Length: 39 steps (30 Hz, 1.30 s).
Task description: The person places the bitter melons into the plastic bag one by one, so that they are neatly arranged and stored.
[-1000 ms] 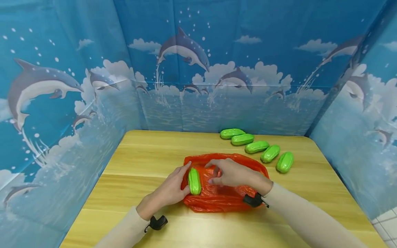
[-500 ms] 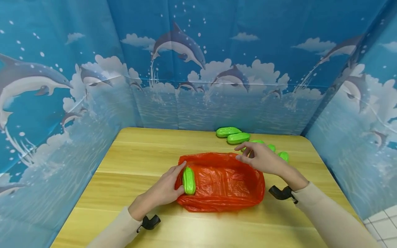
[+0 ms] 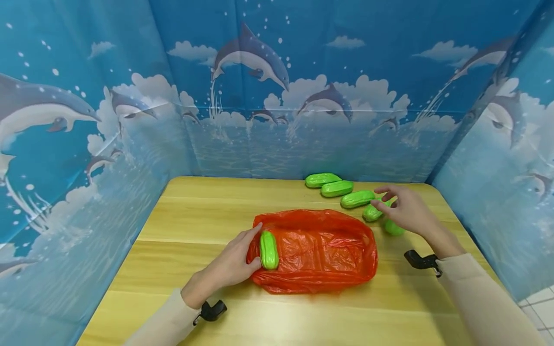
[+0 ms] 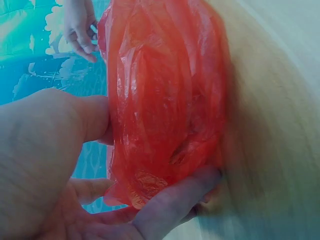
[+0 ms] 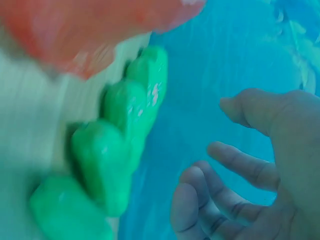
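My left hand (image 3: 229, 262) holds the left end of a red plastic bag (image 3: 313, 281), thumb and fingers spread around it. Its mouth gapes upward. Inside, at the left end, lies one glossy green cucumber-like vegetable (image 3: 269, 251). In the left wrist view, fingers and thumb wrap the bag's end (image 4: 165, 100). My right hand (image 3: 409, 209) hovers beyond the bag's right end with fingers loosely bent and nothing in them. It is over the nearest of several similar green cucumbers (image 3: 357, 199), partly hiding two. The right wrist view shows those cucumbers (image 5: 102, 162) left of the hand.
The cucumbers form a slanting row from the table's back edge toward the bag's right side. A blue dolphin-print sheet (image 3: 277, 149) walls the back and both sides of the wooden table (image 3: 186, 216). Each wrist wears a black camera mount (image 3: 212, 311).
The right hand has moved out of the bag, rightward and away to the row of cucumbers. The left hand keeps its hold at the bag's left end, and the cucumber inside stays there.
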Tool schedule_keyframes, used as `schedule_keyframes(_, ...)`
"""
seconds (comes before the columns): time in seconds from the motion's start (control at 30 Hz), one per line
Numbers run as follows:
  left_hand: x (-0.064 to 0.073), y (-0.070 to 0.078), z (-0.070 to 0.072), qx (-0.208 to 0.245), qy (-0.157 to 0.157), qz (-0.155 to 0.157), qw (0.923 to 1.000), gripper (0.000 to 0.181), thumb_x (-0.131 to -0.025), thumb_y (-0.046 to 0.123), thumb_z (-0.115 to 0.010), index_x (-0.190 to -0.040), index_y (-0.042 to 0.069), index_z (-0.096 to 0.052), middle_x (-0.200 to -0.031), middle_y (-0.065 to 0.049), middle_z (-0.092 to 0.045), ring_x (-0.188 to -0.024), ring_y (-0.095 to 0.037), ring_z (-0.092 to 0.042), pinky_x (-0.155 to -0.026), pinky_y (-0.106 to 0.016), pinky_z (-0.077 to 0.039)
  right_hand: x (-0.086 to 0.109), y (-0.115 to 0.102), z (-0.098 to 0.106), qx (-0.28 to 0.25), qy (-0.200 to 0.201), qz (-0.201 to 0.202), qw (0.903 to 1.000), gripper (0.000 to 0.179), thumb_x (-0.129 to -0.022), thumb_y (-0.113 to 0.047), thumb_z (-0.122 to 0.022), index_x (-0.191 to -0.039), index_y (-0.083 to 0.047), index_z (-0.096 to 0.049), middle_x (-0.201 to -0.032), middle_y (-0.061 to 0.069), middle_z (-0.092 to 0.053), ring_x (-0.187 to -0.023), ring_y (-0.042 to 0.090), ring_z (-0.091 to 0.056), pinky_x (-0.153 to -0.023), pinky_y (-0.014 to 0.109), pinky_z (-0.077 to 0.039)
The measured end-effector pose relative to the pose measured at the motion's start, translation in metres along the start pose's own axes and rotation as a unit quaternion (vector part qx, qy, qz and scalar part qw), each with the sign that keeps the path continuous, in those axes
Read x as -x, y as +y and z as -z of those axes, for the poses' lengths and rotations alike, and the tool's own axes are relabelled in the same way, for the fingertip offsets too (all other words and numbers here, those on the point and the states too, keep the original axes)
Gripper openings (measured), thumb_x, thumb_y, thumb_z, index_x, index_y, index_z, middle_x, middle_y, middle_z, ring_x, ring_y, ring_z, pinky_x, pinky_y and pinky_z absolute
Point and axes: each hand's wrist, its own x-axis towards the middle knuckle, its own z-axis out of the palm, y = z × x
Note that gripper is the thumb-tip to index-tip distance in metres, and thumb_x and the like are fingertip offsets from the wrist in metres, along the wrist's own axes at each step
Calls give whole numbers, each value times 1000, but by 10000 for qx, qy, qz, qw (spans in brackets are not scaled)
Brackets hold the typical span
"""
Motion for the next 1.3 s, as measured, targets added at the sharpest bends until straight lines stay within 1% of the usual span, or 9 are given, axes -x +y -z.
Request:
schedule_keyframes(0.2, -1, 1, 1, 49, -32, 25, 10000, 92, -107, 16, -76, -186, 14, -30, -182, -20, -48, -165, -45, -54, -135, -66, -50, 5, 31, 1, 173, 244, -112, 9995, 59, -119, -33, -70, -159, 9, -62, -149, 46, -64, -106, 53, -79, -89, 66, -68)
schedule_keyframes(0.33, -1, 1, 6, 100, 10, 97, 9999, 91, -107, 16, -76, -186, 14, -31, -183, -20, -47, -166, -45, -53, -136, -66, -48, 7, 47, -7, 208, 348, -183, 9990, 63, -118, -33, -71, -161, 12, -59, -151, 51, -55, -117, 62, -68, -96, 74, -63)
schedule_keyframes(0.43, -2, 2, 9, 123, 1, 126, 9998, 91, -107, 15, -76, -186, 13, -31, -185, -19, -46, -168, -45, -51, -137, -65, -47, 10, 59, -10, 203, 294, -485, 9982, 72, -118, -39, -69, -166, 11, -52, -154, 53, -46, -124, 66, -58, -97, 78, -58)
schedule_keyframes(0.57, -1, 3, 10, 176, -13, 156, 9997, 91, -107, 14, -76, -186, 13, -31, -185, -20, -46, -167, -45, -51, -137, -66, -47, 13, 70, -11, 159, 127, -836, 9963, 81, -119, -44, -67, -172, 12, -42, -160, 58, -39, -128, 72, -56, -98, 80, -58)
schedule_keyframes(0.8, -2, 6, 7, 217, -68, 130, 9997, 90, -108, 15, -76, -186, 12, -31, -185, -21, -45, -167, -45, -51, -137, -66, -46, 20, 84, -9, -69, -198, -1170, 9929, 92, -120, -50, -63, -178, 11, -28, -167, 62, -31, -145, 79, -51, -111, 85, -55)
schedule_keyframes(0.9, -4, 7, 6, 203, -88, 74, 9997, 90, -108, 16, -76, -186, 12, -30, -185, -21, -45, -168, -46, -51, -137, -66, -46, 20, 90, -7, -304, -312, -1339, 9900, 95, -120, -52, -61, -182, 8, -22, -169, 61, -29, -136, 71, -66, -116, 86, -51)
schedule_keyframes(1.03, -6, 8, 6, 218, -133, 69, 9996, 90, -109, 16, -75, -186, 12, -29, -186, -21, -43, -169, -46, -49, -138, -67, -45, 18, 94, -8, -619, -510, -1478, 9858, 97, -121, -53, -60, -184, 5, -15, -170, 62, -27, -99, 47, -88, -114, 79, -58)
schedule_keyframes(1.17, -5, 8, 8, 253, -67, 151, 9995, 90, -108, 16, -75, -186, 13, -29, -186, -20, -43, -169, -46, -48, -138, -67, -44, 16, 94, -13, -749, -625, -1511, 9837, 100, -119, -54, -62, -184, 4, -14, -170, 59, -30, -91, 32, -89, -101, 60, -69)
schedule_keyframes(1.3, -4, 7, 8, 252, -51, 157, 9995, 91, -108, 15, -75, -186, 12, -30, -186, -20, -44, -169, -46, -48, -139, -67, -44, 16, 93, -18, -856, -692, -1607, 9808, 100, -120, -52, -63, -185, 5, -11, -171, 58, -30, -90, 27, -87, -94, 46, -68)
